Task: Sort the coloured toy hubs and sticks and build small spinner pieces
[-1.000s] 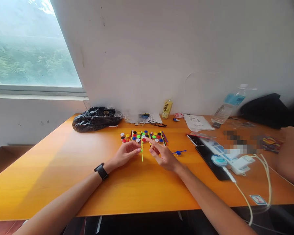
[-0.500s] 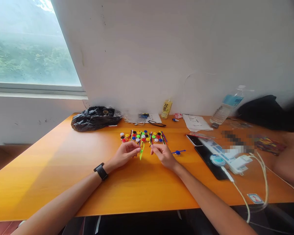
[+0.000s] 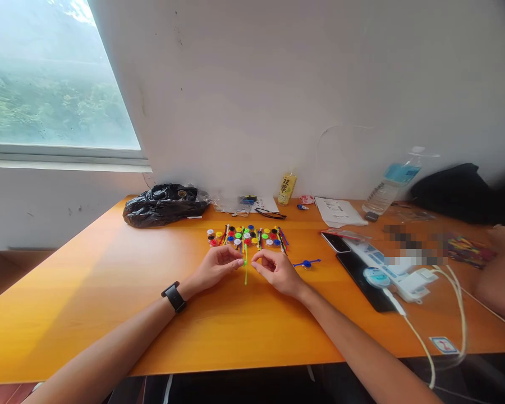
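Note:
Thumb and fingertips of my left hand [image 3: 219,266] pinch a thin bright green plastic arrow [image 3: 246,275], which stands roughly upright above the table. My right hand [image 3: 280,273] is just to its right, thumb and forefinger closed together; whether something small is between them I cannot make out. Behind the hands lie rows of small round coloured pieces [image 3: 237,242] and several thin plastic sticks [image 3: 283,238] in mixed colours. A blue arrow with a round hub [image 3: 306,264] rests on the table right of my right hand.
On the wooden table [image 3: 109,314], a black plastic bag [image 3: 164,206] sits back left. Glasses [image 3: 270,214], a yellow pack [image 3: 287,189] and papers [image 3: 340,211] lie at the back. A phone [image 3: 335,242], power strip [image 3: 398,275], cables and water bottle [image 3: 387,188] are right, near another person's arm [image 3: 499,275].
The green arrow has turned from a slant to nearly upright. My right hand has come closer to it, while my left hand keeps its pinch.

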A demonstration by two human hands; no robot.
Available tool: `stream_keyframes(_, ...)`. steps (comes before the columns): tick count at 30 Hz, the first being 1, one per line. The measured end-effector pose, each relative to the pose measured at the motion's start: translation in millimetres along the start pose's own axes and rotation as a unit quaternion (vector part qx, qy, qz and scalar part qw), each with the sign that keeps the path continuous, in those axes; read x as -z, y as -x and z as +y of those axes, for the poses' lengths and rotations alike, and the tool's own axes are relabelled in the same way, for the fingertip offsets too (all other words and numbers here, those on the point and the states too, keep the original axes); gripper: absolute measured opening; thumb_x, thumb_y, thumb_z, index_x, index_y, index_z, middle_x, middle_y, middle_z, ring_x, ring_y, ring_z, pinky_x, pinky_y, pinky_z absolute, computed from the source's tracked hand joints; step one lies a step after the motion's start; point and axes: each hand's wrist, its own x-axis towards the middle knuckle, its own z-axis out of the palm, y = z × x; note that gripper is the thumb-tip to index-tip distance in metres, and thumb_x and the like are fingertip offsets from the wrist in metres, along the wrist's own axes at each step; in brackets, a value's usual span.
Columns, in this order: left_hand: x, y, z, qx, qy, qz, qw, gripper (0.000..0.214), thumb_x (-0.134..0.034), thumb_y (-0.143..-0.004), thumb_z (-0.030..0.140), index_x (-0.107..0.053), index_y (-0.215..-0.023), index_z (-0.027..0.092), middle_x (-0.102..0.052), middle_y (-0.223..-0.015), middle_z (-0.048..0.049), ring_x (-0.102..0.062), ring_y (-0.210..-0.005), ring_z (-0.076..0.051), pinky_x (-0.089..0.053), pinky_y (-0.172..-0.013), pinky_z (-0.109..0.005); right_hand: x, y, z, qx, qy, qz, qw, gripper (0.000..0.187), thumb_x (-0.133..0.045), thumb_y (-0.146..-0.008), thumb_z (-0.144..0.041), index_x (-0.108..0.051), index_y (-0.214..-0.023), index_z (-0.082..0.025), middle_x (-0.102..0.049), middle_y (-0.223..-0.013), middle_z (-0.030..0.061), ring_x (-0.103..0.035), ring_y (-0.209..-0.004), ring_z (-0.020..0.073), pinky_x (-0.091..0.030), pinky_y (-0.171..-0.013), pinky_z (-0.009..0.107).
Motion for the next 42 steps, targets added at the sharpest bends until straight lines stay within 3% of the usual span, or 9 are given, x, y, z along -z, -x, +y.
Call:
stream_keyframes(31, 2.7, -1.5, -5.7, -0.033, -0.043, 0.003, 0.999, 0.030, -0.085, -0.086, 0.042, -0.078, -0.092, 0.014, -0.079, -0.094, -0.0090, -0.070, -0.082, -0.017, -0.056, -0.077, -0.029, -5.5, 3.5, 0.5, -0.002, 0.002, 0.002, 1.000, 0.024, -0.070, -0.093, -0.043, -0.080, -0.094, -0.020, -0.038, -0.058, -0.0061, -0.031, -0.055, 0.0110, -0.025, -0.054, 0.027)
stream_keyframes(38, 0.7, 0.6, -3.2, -0.019, -0.033, -0.003, 0.999, 0.030, -0.086, -0.085, 0.041, -0.078, -0.093, 0.014, -0.079, -0.094, -0.0092, -0.073, -0.084, -0.019, -0.059, -0.078, -0.029, -6.3, 3.1, 0.1, 0.022, -0.009, 0.002, 1.000, 0.024, -0.075, -0.091, -0.037, -0.072, -0.110, -0.024, -0.047, -0.068, -0.0060, -0.043, -0.061, 0.0118, -0.035, -0.058, 0.026)
stream_keyframes(42, -1.7, 2.0, -4.3, -0.032, -0.022, -0.016, 0.999, 0.030, -0.087, -0.084, 0.040, -0.076, -0.090, 0.013, -0.080, -0.093, -0.0093, -0.075, -0.083, -0.020, -0.060, -0.075, -0.029, -5.9, 2.6, -2.7, 0.029, -0.006, -0.016, 0.999, 0.019, -0.073, -0.094, -0.039, -0.073, -0.105, -0.024, -0.062, -0.080, -0.0019, -0.050, -0.065, 0.0123, -0.042, -0.061, 0.026)
